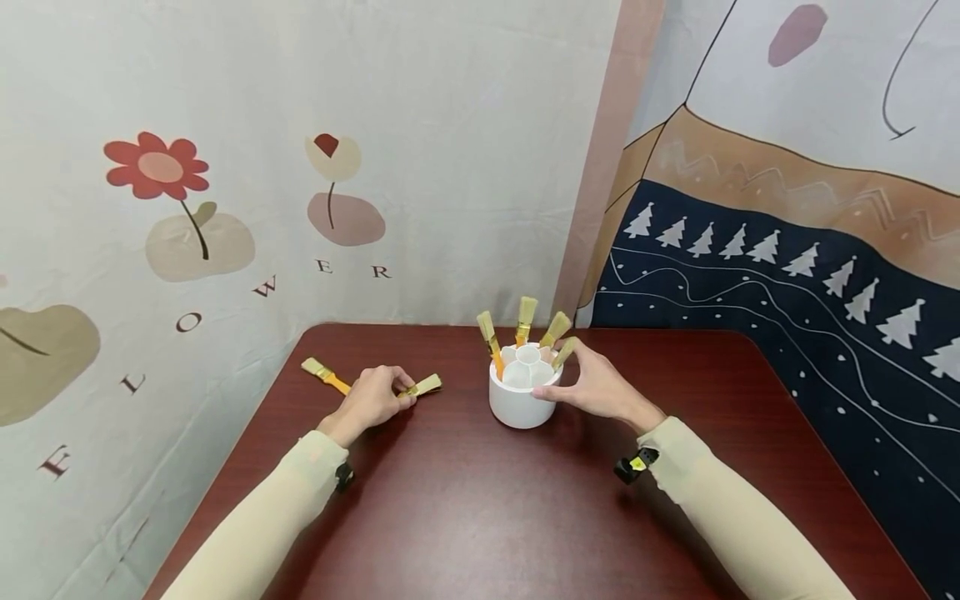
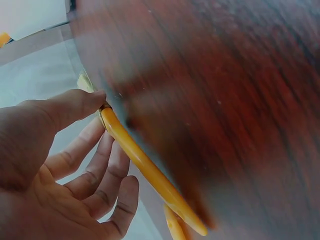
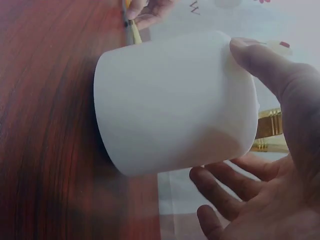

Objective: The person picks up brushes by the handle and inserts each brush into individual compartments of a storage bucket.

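Observation:
My left hand point(image 1: 375, 395) pinches a paintbrush point(image 2: 145, 166) near its metal ferrule, between thumb and fingers. The brush has an orange handle and pale bristles, held low over the table, bristles toward the right. Beside that hand lies a second orange-handled paintbrush point(image 1: 325, 374), partly hidden behind it. To the right stands a round white brush holder point(image 1: 522, 408) with a divided top, upright on the table. Several paintbrushes point(image 1: 488, 330) stand in it, bristles up. My right hand point(image 1: 600, 385) grips the holder's right side, thumb at the near rim point(image 3: 170, 100) and fingers around the far side.
The dark red-brown table point(image 1: 480, 517) has rounded far corners. A pale cloth point(image 1: 450, 167) with printed flowers and letters hangs behind its far and left edges. On the right hangs a dark blue printed cloth point(image 1: 712, 283) with white trees.

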Available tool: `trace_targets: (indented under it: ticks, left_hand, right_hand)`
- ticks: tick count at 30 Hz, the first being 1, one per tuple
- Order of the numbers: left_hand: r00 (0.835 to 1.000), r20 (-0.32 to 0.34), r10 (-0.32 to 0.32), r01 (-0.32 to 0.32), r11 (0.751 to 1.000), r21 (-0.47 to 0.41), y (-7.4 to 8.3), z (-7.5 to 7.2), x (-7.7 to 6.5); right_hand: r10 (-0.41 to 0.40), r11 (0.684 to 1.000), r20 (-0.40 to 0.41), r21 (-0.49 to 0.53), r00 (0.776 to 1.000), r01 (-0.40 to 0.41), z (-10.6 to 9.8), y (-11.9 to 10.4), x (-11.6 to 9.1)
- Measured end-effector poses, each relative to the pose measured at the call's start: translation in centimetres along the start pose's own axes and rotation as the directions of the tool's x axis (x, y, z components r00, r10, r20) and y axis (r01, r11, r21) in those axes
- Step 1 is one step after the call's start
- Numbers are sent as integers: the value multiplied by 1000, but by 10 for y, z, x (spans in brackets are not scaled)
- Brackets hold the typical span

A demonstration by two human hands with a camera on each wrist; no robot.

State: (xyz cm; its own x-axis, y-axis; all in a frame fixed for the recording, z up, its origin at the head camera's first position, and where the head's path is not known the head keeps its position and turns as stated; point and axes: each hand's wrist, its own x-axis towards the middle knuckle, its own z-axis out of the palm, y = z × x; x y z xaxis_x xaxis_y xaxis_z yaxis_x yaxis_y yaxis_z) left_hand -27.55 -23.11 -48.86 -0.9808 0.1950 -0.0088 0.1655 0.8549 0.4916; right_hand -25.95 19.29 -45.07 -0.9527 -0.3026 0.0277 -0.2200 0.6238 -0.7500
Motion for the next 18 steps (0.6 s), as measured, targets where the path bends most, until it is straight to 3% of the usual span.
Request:
trace_targets:
  ticks: [10, 18]
  left_hand:
    - [997, -82, 8, -12, 998, -54, 14, 0, -1]
    - [981, -191, 24, -47, 992, -117, 35, 1, -7]
  right_hand:
    - [40, 999, -20, -7, 999, -40, 5, -8, -4]
    - [53, 998, -35, -13, 998, -53, 6, -11, -6]
